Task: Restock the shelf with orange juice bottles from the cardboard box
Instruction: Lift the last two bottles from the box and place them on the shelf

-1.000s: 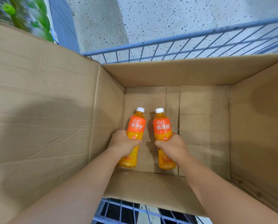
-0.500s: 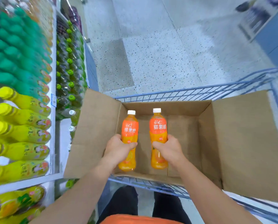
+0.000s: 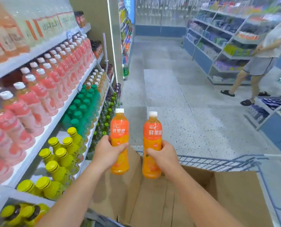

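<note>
Head view: a pale speckled floor (image 3: 177, 104) runs down a shop aisle, a white shelf (image 3: 43, 136) of pink, green and yellow plastic bottles (image 3: 38, 95) along its left edge, a blue wire cart (image 3: 218, 161) below carrying the open brown cardboard box (image 3: 152, 202). The left hand (image 3: 106, 153) curls round one smooth, white-capped orange juice bottle (image 3: 119, 128), the right hand (image 3: 164, 158) round a second bottle (image 3: 152, 131), both upright and apart above the box's left flap.

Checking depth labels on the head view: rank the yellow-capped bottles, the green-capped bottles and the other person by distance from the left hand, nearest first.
From the left hand:
1. yellow-capped bottles: just to its left, low down.
2. green-capped bottles: left side too, farther ahead.
3. other person: far right, well ahead.
</note>
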Demonstrator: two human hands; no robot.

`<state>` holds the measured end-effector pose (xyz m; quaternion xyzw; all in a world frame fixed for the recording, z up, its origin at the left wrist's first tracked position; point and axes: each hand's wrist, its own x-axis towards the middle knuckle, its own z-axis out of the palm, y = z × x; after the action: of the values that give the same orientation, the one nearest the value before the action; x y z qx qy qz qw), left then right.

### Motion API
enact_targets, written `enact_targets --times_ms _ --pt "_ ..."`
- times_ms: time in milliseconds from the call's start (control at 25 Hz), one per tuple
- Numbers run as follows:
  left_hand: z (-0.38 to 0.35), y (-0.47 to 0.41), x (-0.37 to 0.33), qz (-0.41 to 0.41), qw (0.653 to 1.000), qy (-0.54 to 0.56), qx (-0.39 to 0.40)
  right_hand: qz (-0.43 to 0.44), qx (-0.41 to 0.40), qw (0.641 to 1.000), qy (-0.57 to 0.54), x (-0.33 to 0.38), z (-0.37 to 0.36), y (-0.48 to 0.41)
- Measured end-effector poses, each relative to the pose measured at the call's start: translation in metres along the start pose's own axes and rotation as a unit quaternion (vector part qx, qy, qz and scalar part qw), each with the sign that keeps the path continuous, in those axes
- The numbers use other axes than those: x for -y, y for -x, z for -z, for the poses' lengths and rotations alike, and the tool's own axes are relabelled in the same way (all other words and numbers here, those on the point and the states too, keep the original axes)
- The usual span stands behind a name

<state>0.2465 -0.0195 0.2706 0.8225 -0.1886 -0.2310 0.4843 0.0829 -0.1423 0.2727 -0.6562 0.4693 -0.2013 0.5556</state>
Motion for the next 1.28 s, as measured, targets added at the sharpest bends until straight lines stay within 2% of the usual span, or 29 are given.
enact_targets --times_ms 160,320,560,720,1000,1160,1280 --pt "0.059 0.036 -0.020 -0.011 0.991 0.025 -0.132 0.085 0.089 0.992 0.021 0.049 -0.009 0.013" --pt "0.106 0.094 -0.033 -0.021 0.971 0.032 -0.237 0.177 0.182 0.966 0.043 0.085 -0.022 0.035" --pt "0.173 0.195 -0.035 0.008 0.916 0.010 -0.401 0.267 0.325 0.906 0.039 0.126 -0.073 0.091" --pt "0.216 0.251 -0.037 0.022 0.881 -0.023 -0.473 0.307 0.405 0.861 0.025 0.154 -0.112 0.136" --pt "0.294 0.291 -0.026 0.022 0.827 -0.015 -0.562 0.342 0.482 0.806 0.008 0.201 -0.191 0.206" --pt "0.339 0.279 -0.025 -0.008 0.829 -0.034 -0.558 0.355 0.503 0.788 0.007 0.229 -0.240 0.227" --pt "0.373 0.261 -0.026 -0.022 0.825 -0.033 -0.563 0.356 0.501 0.789 -0.002 0.252 -0.276 0.232"
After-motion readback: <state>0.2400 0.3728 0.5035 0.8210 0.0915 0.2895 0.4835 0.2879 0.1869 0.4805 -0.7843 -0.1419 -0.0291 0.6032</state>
